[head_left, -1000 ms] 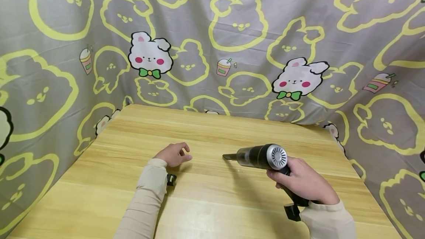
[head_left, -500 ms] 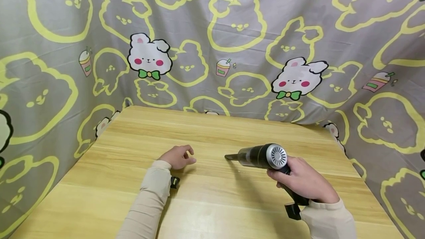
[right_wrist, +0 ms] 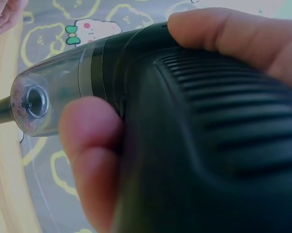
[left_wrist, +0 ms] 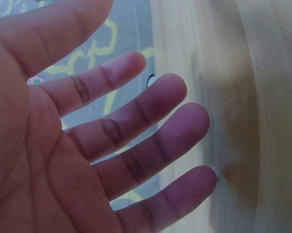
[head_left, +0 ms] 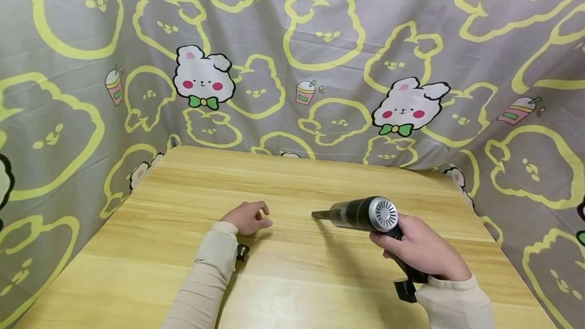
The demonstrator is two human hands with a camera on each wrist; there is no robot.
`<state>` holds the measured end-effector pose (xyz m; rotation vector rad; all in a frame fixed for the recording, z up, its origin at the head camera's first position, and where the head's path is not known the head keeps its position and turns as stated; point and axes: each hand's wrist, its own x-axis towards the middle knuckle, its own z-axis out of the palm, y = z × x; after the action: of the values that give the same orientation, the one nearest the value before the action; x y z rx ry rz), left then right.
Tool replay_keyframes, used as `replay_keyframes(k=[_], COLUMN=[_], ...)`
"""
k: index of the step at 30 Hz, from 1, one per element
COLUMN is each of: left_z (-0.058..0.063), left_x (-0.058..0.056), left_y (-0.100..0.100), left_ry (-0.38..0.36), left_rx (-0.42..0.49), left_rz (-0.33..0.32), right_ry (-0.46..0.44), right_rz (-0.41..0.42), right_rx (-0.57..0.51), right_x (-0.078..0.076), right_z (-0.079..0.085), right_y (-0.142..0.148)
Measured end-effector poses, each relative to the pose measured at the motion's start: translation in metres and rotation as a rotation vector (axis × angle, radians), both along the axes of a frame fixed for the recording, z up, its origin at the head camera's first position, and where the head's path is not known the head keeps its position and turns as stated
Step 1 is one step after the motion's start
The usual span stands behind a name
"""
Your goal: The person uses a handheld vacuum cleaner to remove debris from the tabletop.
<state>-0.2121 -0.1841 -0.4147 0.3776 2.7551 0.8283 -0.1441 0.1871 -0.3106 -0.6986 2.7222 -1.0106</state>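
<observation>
My right hand point(head_left: 422, 248) grips the dark handle of a handheld vacuum cleaner point(head_left: 361, 214), its silver vented end facing me. The narrow black nozzle point(head_left: 322, 215) points left, low over the table; whether it touches the wood I cannot tell. Pinkish bits point(right_wrist: 23, 109) show inside the clear dust cup point(right_wrist: 63, 87) in the right wrist view. My left hand point(head_left: 248, 217) is over the table left of the nozzle, holding nothing. In the left wrist view its fingers point(left_wrist: 160, 136) are spread and only slightly bent.
A light wooden table point(head_left: 274, 288) spans the space below both hands. Grey fabric point(head_left: 269, 19) with yellow outlines and white bunnies hangs behind it and at both sides. Tiny specks point(head_left: 328, 236) lie near the nozzle. A small black device point(head_left: 404, 290) sits at my right wrist.
My left hand has shifted slightly right, toward the nozzle. The vacuum cleaner and right hand have moved a little to the right, with the grip the same.
</observation>
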Motion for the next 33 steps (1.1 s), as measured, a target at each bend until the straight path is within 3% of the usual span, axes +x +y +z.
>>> replay_keyframes(k=[33], left_z=[0.002], left_x=[0.001], left_y=[0.002], left_ry=[-0.024], left_rx=[0.0], left_rz=[0.008], right_ry=[0.007], right_rz=[-0.009], right_rx=[-0.004], right_x=[0.001], right_z=[0.002], right_y=[0.013])
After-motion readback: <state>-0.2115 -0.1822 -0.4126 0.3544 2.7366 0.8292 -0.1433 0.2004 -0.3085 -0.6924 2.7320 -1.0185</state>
